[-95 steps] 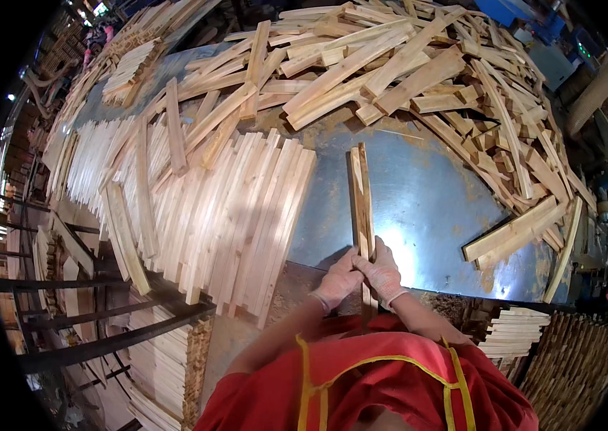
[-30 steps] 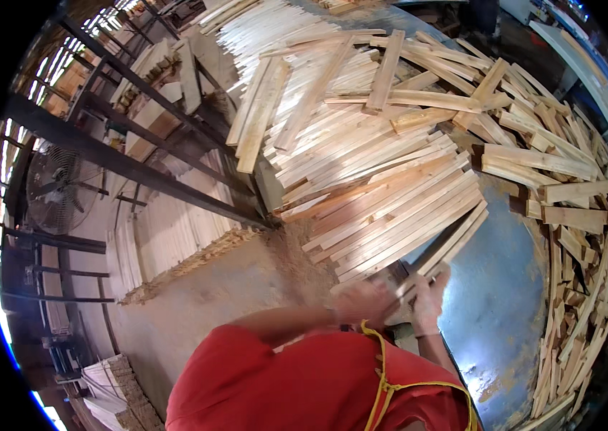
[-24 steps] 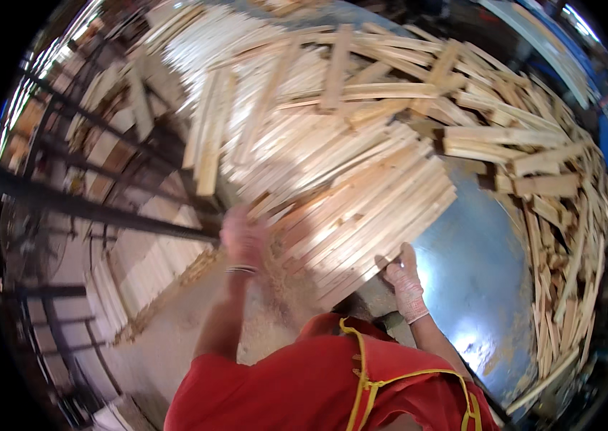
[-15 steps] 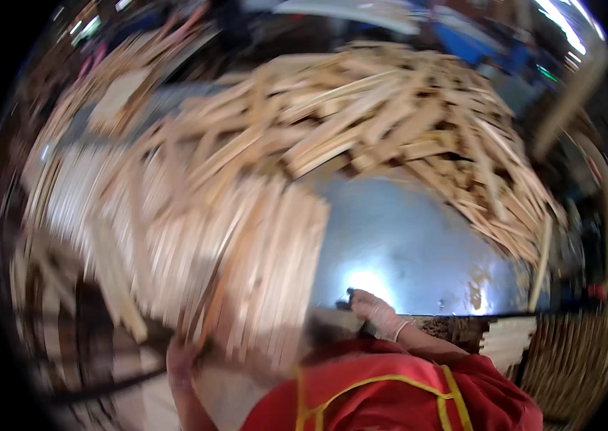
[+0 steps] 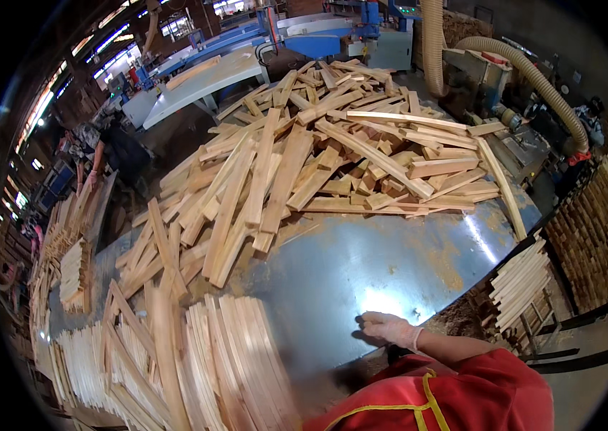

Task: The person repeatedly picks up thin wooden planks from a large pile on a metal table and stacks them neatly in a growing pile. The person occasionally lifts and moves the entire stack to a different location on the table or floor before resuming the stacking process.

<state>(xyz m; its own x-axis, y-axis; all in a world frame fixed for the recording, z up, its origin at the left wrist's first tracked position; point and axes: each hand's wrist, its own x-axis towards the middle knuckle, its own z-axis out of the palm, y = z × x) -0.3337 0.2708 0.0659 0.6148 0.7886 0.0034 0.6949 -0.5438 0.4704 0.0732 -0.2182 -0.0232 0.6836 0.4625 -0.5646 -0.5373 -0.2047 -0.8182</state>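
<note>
My right hand point(image 5: 391, 330), in a thin pale glove, lies on the metal table point(image 5: 332, 287) near its front edge. Its fingers point left and hold nothing that I can see; a dark shadow falls beneath them. To the left of it, wooden slats point(image 5: 243, 355) lie side by side in a tight row. One smeared slat point(image 5: 166, 352) stands out over that row, its lower end cut off by the picture's edge. No part of my left hand shows. Farther back, a loose heap of wooden slats point(image 5: 376, 154) covers much of the table.
A stack of pale slats point(image 5: 519, 287) stands beyond the table's right edge, near a taller wood stack point(image 5: 595, 226). A ribbed hose point(image 5: 534, 75) curves at the back right. Another person point(image 5: 99, 147) works at the far left, near a white-topped bench point(image 5: 207, 82).
My view has swung, so the slat row now sits lower and farther left. My left hand, earlier at the near ends of the slats, has left the view. The right hand stays on the table.
</note>
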